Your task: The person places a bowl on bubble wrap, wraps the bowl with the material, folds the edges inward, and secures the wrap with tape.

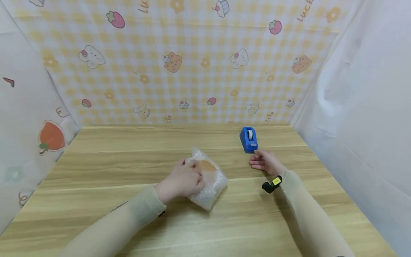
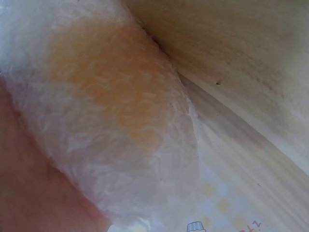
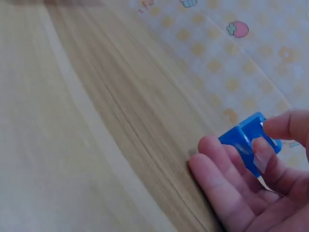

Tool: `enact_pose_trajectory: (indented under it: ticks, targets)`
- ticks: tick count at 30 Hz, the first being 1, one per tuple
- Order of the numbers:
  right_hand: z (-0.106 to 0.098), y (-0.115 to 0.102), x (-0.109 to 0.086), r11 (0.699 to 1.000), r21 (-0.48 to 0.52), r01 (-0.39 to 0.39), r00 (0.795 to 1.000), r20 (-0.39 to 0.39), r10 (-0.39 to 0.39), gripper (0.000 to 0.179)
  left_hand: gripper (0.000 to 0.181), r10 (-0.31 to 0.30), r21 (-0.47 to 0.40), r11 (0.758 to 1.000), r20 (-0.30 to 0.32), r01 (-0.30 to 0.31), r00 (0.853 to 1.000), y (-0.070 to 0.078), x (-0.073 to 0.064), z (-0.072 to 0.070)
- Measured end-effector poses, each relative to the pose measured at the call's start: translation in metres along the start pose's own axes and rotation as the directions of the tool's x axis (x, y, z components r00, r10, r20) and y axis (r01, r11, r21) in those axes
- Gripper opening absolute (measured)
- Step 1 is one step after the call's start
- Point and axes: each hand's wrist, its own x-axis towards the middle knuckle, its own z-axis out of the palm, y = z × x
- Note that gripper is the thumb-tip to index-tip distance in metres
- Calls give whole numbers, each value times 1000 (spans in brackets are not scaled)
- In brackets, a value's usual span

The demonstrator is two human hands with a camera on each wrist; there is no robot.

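A bubble-wrapped packet [image 1: 216, 181] lies near the middle of the wooden table, with something orange showing through its clear wrap. My left hand [image 1: 186, 178] holds the packet from its left side, with bent fingers on top of it. In the left wrist view the wrap [image 2: 120, 96] fills much of the picture beside the palm. My right hand [image 1: 266, 162] is at the front end of a blue tape dispenser [image 1: 249, 141]. Close to the dispenser's toothed edge, its thumb and bent index finger hold a small whitish strip of tape [image 3: 262, 158]; the other fingers curl loosely.
The tape dispenser stands toward the back right, its white roll [image 1: 250, 134] in place. Behind the table [image 1: 128, 142] hangs a yellow checked cloth [image 1: 192, 78]. White cloth [image 1: 363, 117] closes the right side, and a printed white cloth [image 1: 29, 100] the left.
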Motion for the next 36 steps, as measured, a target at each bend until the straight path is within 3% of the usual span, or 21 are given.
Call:
enact_pose_trajectory:
  ticks: [5,9,11,15,19,21,27,32,36]
  targets:
    - [5,-10,-17,994,-93,48,996,74,-41,26,43,5,17,1000,8,-5,1000,1,4,-1]
    - [27,-27,-30,977,-156,144,978,171,-117,28,38,19,46,999,-1,-19,1000,0,6,-3]
    - [44,-36,-38,967,-164,197,962,223,-159,31,35,26,66,998,-11,-25,1000,1,7,-4]
    - [83,-47,-52,966,-74,247,918,337,-209,29,32,36,72,997,-30,-34,999,1,7,-5]
    - [119,-48,-58,977,26,210,863,466,-198,27,29,54,66,997,-57,-50,997,2,6,-8]
    - [133,-46,-61,985,23,172,852,499,-160,29,26,70,48,997,-77,-66,995,2,5,-9]
    - [159,-37,-58,997,-47,66,875,483,-36,35,20,102,-47,993,-141,-109,985,-8,2,-12]
    - [170,-35,-58,992,-100,71,878,479,-15,37,12,81,-157,981,-185,-111,979,-19,0,-20]
    - [174,-35,-58,984,-150,93,882,471,-12,37,9,44,-269,958,-196,-97,980,-31,1,-23]
